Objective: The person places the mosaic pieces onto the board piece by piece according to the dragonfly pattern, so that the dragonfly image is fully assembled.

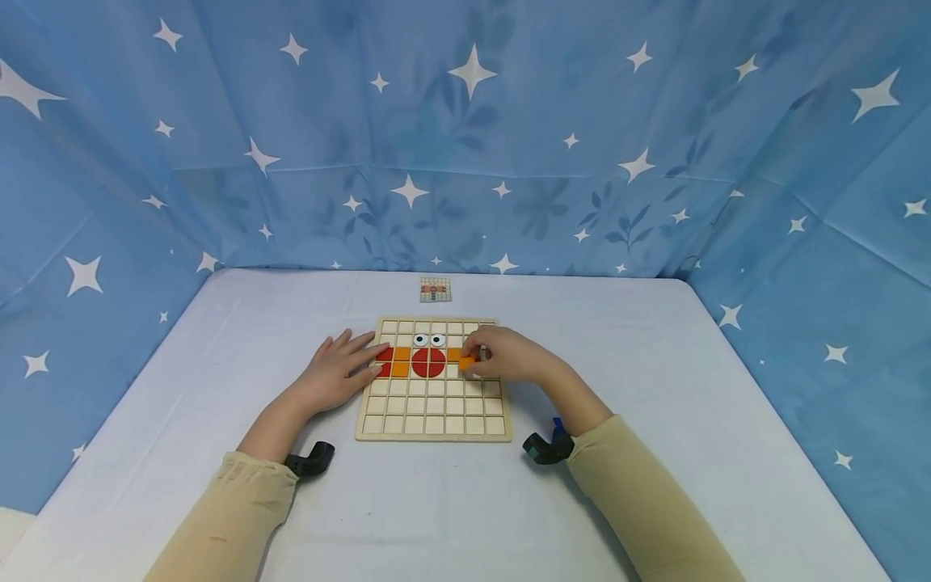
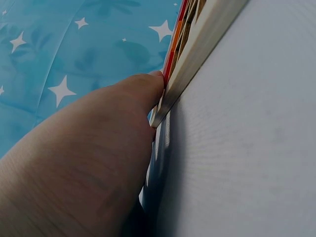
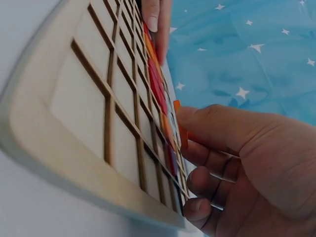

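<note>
A square wooden grid board [image 1: 434, 425] lies flat on the table. Spread fingers of my left hand [image 1: 336, 374] rest on its left edge, touching red tiles [image 1: 385, 369] there; in the left wrist view the thumb is at the board's rim. Over the right part of the grid, my right hand [image 1: 507, 356] pinches an orange square tile [image 3: 180, 126] between thumb and fingers, its other fingers curled close to the board. Beside the red tiles sit orange tiles [image 1: 401, 369]. Quarter pieces form a red circle [image 1: 427, 364] in the middle, with two eye tiles [image 1: 429, 340] above it.
Behind the board lies a small picture card [image 1: 436, 289] showing a gridded figure. A white cloth covers the table [image 1: 451, 517]. Blue curtains [image 1: 407, 137] with white stars hang at the back and sides. Dark wrist devices [image 1: 311, 461] are strapped on both arms.
</note>
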`<state>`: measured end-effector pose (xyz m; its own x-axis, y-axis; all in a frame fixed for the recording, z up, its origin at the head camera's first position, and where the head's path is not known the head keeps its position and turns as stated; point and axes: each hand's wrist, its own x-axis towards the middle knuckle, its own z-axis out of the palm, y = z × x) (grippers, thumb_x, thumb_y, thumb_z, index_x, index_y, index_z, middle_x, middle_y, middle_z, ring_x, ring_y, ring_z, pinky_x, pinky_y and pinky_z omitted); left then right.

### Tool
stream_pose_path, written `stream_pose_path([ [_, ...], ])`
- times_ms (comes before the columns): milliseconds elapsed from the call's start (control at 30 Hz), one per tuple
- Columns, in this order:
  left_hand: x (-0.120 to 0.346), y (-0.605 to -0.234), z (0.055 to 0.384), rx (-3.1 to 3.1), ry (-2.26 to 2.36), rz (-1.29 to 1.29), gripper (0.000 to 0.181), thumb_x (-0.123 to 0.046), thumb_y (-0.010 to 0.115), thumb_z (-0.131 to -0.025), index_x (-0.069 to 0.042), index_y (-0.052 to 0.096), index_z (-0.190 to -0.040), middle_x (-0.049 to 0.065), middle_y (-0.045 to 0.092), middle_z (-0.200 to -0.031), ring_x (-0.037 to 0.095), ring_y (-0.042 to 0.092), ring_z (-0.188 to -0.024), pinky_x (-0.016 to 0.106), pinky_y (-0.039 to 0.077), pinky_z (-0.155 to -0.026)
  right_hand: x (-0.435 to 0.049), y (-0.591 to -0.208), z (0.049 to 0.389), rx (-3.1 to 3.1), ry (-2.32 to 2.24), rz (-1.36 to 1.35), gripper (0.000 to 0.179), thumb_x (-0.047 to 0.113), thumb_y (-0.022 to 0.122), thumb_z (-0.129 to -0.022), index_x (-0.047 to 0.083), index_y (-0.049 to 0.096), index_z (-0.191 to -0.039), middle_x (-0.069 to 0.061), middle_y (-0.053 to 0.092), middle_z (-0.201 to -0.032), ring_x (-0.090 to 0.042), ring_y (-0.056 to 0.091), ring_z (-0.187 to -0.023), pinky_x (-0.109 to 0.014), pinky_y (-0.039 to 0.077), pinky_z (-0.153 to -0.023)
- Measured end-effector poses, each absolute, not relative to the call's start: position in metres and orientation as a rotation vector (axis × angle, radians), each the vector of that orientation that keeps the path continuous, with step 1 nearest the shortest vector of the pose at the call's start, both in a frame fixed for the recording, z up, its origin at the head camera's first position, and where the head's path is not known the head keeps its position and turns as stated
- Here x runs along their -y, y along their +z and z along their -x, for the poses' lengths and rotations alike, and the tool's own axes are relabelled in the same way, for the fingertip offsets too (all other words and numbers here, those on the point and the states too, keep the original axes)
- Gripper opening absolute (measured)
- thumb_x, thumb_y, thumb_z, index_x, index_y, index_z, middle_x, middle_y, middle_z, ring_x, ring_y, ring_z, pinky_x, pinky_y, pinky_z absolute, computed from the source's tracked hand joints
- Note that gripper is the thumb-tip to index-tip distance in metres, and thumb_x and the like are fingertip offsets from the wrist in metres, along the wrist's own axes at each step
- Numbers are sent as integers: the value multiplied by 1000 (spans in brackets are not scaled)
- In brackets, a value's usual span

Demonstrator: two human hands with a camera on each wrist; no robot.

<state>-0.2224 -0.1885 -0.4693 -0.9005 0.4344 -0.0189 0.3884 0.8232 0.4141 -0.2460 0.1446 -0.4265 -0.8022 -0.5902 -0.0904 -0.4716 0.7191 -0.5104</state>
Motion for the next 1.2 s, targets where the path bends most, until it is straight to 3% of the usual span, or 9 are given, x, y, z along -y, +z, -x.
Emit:
stream_pose_path([
  [1200, 187, -467, 223, -2884, 619, -623, 51, -43, 50, -102, -30, 42, -151, 8, 29, -163, 44, 9, -152, 62, 0, -122, -123, -438, 238, -2707, -691, 771, 24, 23, 74, -90, 17, 67, -111, 3, 59, -104, -12, 53, -93, -31, 49, -88],
])
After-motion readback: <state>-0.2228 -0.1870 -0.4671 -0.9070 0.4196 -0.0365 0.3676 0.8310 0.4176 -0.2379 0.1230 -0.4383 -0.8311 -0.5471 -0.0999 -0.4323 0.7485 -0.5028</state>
